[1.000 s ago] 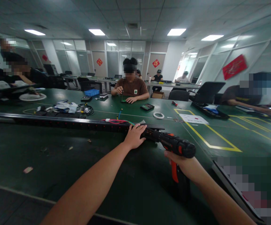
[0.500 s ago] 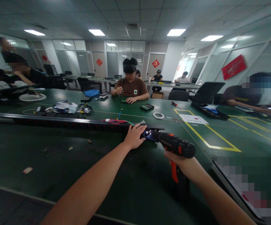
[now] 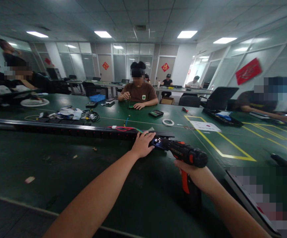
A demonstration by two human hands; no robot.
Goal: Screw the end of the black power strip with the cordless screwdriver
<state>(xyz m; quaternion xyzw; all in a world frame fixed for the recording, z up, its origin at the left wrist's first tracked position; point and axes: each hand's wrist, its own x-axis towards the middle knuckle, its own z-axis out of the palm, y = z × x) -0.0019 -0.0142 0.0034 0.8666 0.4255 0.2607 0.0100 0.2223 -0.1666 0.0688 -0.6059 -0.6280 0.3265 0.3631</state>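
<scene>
A long black power strip (image 3: 79,131) with small red marks along its side lies across the green table. My left hand (image 3: 142,144) grips its right end, with the fingers over the top and the thumb on the near side. Red and green wires (image 3: 126,128) run along the top towards these fingers. My right hand (image 3: 191,170) is wrapped around the handle of a black and orange cordless drill (image 3: 188,153). The drill points left, its nose at a brightly lit end piece (image 3: 157,141) beside my left hand. The bit's exact contact is hidden.
Across the table a person (image 3: 138,92) works on a green board. Cables and bags (image 3: 70,113), a blue basket (image 3: 97,98), a black tray (image 3: 155,113), a white ring coil (image 3: 168,122), a screwdriver (image 3: 186,110) and a paper sheet (image 3: 205,126) lie beyond the strip.
Both hands, the drill and the strip stay in nearly the same place. A dark object has come into view on the table at the far right.
</scene>
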